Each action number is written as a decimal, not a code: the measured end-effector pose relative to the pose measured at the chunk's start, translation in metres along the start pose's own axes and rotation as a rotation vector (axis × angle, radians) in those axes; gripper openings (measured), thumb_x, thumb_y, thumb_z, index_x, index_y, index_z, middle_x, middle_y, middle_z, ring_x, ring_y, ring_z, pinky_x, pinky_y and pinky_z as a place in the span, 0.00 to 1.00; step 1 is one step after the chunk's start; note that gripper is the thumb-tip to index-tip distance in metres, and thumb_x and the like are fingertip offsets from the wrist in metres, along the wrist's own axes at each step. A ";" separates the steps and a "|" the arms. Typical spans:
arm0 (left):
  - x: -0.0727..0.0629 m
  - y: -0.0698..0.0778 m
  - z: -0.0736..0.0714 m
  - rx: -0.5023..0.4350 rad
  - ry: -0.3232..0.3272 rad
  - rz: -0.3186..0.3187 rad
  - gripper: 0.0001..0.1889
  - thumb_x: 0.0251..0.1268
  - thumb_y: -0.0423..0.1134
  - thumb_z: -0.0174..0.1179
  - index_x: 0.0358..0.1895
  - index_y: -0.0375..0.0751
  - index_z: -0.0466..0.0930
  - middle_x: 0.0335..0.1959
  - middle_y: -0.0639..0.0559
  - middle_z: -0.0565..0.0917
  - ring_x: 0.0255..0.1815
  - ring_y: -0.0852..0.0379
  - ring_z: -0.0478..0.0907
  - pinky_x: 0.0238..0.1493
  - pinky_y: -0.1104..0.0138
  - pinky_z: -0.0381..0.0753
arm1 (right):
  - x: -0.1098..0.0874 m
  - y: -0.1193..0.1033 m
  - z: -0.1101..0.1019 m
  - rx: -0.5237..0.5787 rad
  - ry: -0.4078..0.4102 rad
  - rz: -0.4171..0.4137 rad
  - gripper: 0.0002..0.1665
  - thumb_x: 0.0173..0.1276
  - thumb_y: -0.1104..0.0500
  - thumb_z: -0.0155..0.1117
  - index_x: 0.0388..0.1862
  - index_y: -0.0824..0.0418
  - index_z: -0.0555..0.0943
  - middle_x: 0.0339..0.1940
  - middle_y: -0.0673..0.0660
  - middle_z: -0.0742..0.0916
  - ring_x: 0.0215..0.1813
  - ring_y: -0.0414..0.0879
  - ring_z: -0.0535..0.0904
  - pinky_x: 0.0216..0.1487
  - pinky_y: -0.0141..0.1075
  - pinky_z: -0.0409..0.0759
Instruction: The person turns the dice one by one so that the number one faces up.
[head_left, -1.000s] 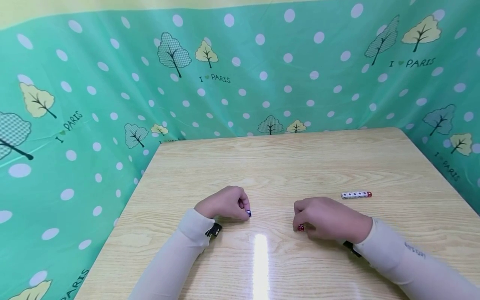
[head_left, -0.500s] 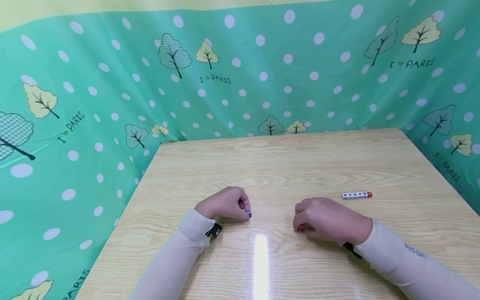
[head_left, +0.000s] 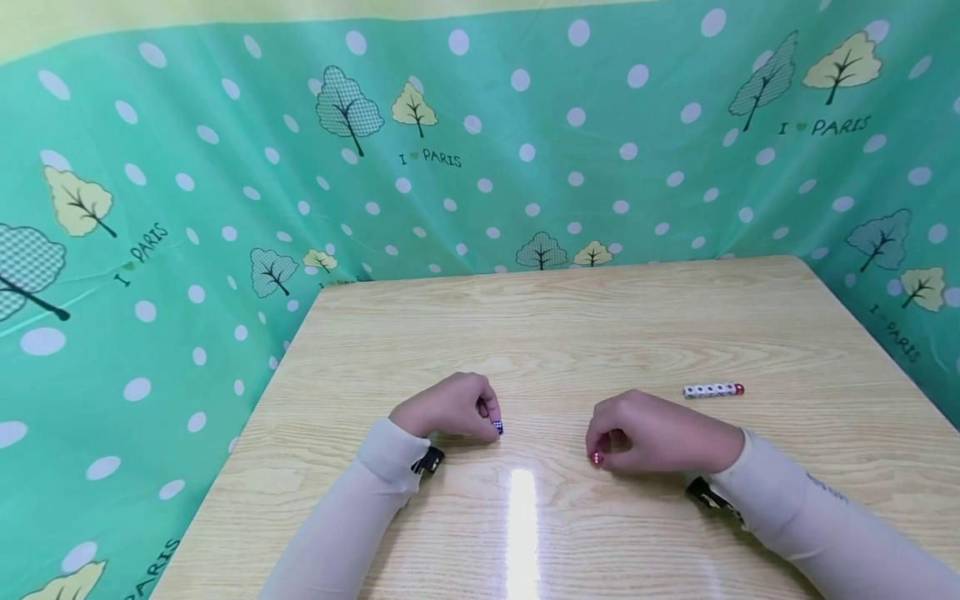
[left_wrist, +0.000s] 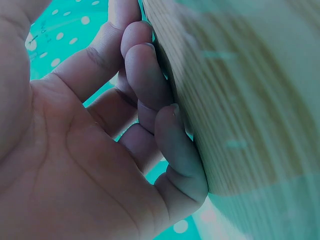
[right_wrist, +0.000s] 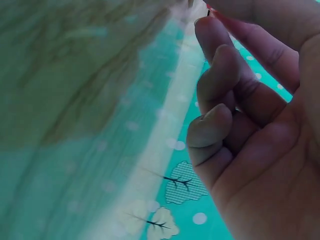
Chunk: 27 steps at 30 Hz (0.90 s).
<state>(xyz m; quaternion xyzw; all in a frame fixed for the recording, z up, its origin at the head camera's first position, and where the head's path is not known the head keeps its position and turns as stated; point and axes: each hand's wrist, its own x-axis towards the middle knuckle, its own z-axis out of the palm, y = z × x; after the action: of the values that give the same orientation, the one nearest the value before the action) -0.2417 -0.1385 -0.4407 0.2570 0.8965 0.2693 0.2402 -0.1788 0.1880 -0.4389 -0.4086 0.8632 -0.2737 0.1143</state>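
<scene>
My left hand [head_left: 453, 406] pinches a small dark blue die [head_left: 497, 427] with white dots between thumb and forefinger, low at the tabletop. In the left wrist view, the other fingers [left_wrist: 172, 145] curl beside the wood surface, and the die is out of sight. My right hand [head_left: 660, 432] pinches a red die [head_left: 596, 458] at the fingertips, close over the table. The right wrist view shows its curled fingers [right_wrist: 215, 130], with only a sliver of red at the top edge. Behind the right hand lies a straight row of white dice [head_left: 708, 390] ending in a red die [head_left: 739, 389].
Both hands work over a light wooden table [head_left: 525, 325]. A green polka-dot curtain [head_left: 480, 125] with tree prints stands around its back and sides. A bright strip of reflected light [head_left: 521, 533] lies on the wood between the forearms.
My right hand has turned slightly at the wrist, and the red die now shows more at its fingertips, a little further left. The left hand and the row of dice stay still.
</scene>
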 end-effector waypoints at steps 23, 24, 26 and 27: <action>0.000 0.000 -0.001 0.011 0.000 0.012 0.06 0.50 0.37 0.74 0.28 0.51 0.86 0.26 0.58 0.84 0.27 0.62 0.75 0.31 0.68 0.76 | 0.000 0.012 0.000 0.154 -0.044 0.081 0.14 0.61 0.63 0.76 0.37 0.43 0.88 0.30 0.43 0.84 0.33 0.38 0.78 0.35 0.30 0.79; 0.000 0.000 -0.001 0.012 0.001 0.013 0.06 0.50 0.38 0.74 0.28 0.52 0.86 0.26 0.58 0.84 0.27 0.63 0.75 0.31 0.68 0.76 | 0.000 0.011 0.000 0.148 -0.046 0.085 0.14 0.61 0.63 0.76 0.37 0.42 0.88 0.30 0.43 0.84 0.33 0.38 0.78 0.35 0.30 0.79; 0.000 -0.001 0.000 0.013 0.001 0.012 0.06 0.50 0.38 0.74 0.28 0.52 0.86 0.26 0.59 0.84 0.27 0.63 0.75 0.31 0.68 0.77 | 0.000 0.008 0.000 0.125 -0.047 0.094 0.15 0.61 0.63 0.75 0.38 0.42 0.88 0.31 0.43 0.84 0.33 0.38 0.78 0.35 0.30 0.79; 0.001 -0.002 0.000 0.013 0.001 0.013 0.06 0.50 0.38 0.74 0.28 0.52 0.86 0.26 0.58 0.84 0.27 0.63 0.75 0.31 0.68 0.77 | 0.000 0.006 -0.001 0.106 -0.047 0.091 0.15 0.60 0.64 0.75 0.39 0.42 0.87 0.31 0.43 0.84 0.33 0.38 0.78 0.35 0.30 0.79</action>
<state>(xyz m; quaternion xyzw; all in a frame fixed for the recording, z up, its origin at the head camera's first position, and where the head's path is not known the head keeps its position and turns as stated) -0.2427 -0.1392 -0.4419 0.2640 0.8967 0.2653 0.2363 -0.1830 0.1920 -0.4418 -0.3687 0.8622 -0.3040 0.1681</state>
